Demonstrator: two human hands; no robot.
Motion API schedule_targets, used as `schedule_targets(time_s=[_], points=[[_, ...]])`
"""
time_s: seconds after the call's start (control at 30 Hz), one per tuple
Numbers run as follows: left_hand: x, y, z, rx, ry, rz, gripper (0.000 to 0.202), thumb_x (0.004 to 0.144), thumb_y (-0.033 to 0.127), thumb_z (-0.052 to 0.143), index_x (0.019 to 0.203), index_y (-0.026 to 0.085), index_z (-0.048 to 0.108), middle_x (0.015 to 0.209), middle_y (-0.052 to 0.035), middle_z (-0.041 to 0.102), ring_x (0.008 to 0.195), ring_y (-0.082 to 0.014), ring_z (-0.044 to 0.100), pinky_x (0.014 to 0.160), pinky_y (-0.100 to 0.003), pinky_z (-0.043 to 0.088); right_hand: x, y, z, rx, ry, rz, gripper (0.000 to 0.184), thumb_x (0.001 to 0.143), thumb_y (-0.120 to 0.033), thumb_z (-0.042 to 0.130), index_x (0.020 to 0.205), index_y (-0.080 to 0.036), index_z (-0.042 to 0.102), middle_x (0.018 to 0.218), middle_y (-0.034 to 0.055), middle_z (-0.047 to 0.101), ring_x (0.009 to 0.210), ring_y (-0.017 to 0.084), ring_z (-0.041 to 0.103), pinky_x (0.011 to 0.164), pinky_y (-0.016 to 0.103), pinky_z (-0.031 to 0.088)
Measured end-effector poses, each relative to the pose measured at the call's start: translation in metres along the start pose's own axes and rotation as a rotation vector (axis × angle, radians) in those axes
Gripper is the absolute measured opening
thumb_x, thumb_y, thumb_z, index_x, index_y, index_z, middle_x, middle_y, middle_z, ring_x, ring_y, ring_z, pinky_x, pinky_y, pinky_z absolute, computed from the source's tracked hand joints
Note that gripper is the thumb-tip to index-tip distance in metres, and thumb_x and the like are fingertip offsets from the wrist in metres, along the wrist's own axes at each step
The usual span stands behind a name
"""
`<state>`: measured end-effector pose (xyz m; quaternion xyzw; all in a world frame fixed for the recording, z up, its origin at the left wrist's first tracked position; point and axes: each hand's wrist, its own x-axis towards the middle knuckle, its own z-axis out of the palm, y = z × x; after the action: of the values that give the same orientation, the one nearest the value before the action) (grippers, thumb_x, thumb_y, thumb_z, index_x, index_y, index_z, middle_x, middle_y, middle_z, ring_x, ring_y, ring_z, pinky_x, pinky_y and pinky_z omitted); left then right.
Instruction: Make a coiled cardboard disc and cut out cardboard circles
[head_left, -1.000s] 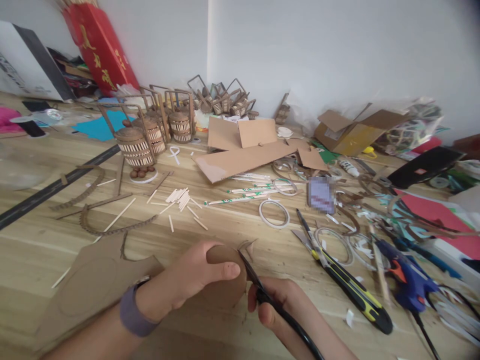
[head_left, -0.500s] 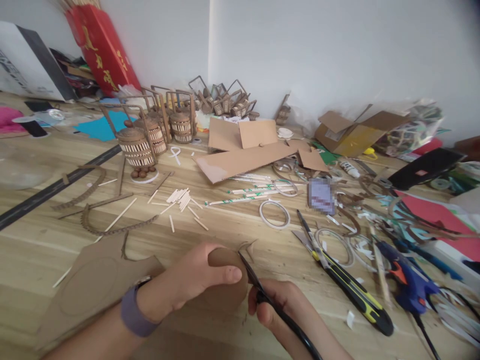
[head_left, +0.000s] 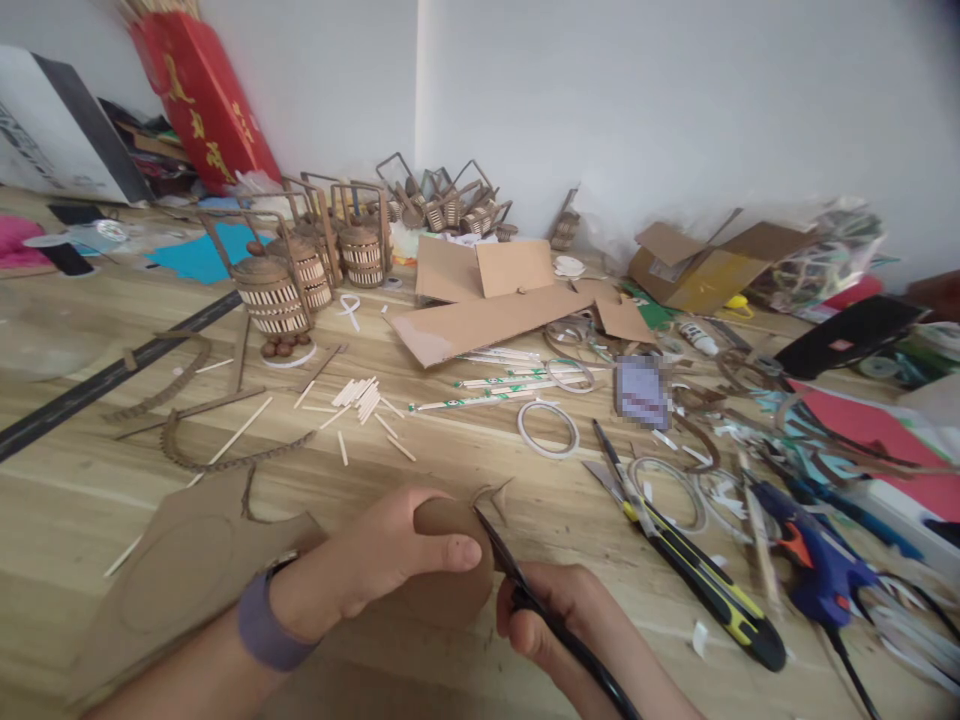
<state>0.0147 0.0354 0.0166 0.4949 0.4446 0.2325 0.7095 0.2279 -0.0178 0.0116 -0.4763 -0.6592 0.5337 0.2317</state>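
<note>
My left hand [head_left: 397, 550], with a purple band at the wrist, grips a rounded piece of brown cardboard [head_left: 457, 590], thumb on top. Black-handled scissors [head_left: 540, 605] are in my right hand [head_left: 577, 620], their blades against the cardboard's right edge. A thin curled offcut [head_left: 491, 493] stands out by the blade tips. Left of my wrist lies a larger cardboard sheet [head_left: 187, 560] with a circle drawn on it and a notch cut from its top edge. My palm partly hides the held cardboard.
A yellow-black utility knife [head_left: 697, 560] and a blue glue gun [head_left: 825, 565] lie to the right. Tape rings [head_left: 548, 429], short sticks [head_left: 364, 397] and cardboard strips [head_left: 225, 465] are scattered ahead. Small lidded baskets [head_left: 274, 295] with handles stand back left, near cardboard pieces [head_left: 480, 315].
Hardly anything differs. The cardboard and both hands sit very slightly further left in view, and the scissors stay at the cardboard's edge.
</note>
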Motion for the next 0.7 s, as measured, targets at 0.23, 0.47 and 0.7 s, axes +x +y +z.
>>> schedule_targets(time_s=[0.23, 0.47, 0.7], points=[[-0.0005, 0.0042, -0.0021, 0.022, -0.050, 0.022, 0.041, 0.066, 0.047, 0.083, 0.098, 0.021, 0.075, 0.098, 0.0010, 0.080, 0.099, -0.0259, 0.068, 0.085, -0.033, 0.051, -0.0003, 0.0002, -0.0020, 0.026, -0.020, 0.052, 0.075, 0.070, -0.092, 0.047, 0.064, -0.018, 0.052, 0.058, -0.0046, 0.038, 0.055, 0.010, 0.032, 0.049, 0.024, 0.022], [0.0012, 0.0022, -0.0040, 0.078, -0.049, 0.011, 0.044, 0.065, 0.050, 0.083, 0.096, 0.021, 0.076, 0.096, -0.0003, 0.079, 0.095, -0.0261, 0.067, 0.080, -0.032, 0.051, 0.0000, 0.0045, -0.0070, 0.060, -0.064, 0.053, 0.086, 0.067, -0.096, 0.045, 0.080, -0.013, 0.065, 0.057, -0.0062, 0.035, 0.052, 0.009, 0.028, 0.046, 0.023, 0.019], [0.0029, 0.0012, -0.0033, 0.048, -0.070, 0.015, 0.044, 0.064, 0.051, 0.084, 0.093, 0.019, 0.076, 0.092, -0.0009, 0.079, 0.090, -0.0246, 0.067, 0.075, -0.030, 0.049, 0.0002, 0.0030, -0.0051, 0.116, -0.090, 0.036, 0.084, 0.072, -0.092, 0.046, 0.089, -0.013, 0.066, 0.057, -0.0080, 0.033, 0.048, 0.007, 0.028, 0.043, 0.021, 0.022]])
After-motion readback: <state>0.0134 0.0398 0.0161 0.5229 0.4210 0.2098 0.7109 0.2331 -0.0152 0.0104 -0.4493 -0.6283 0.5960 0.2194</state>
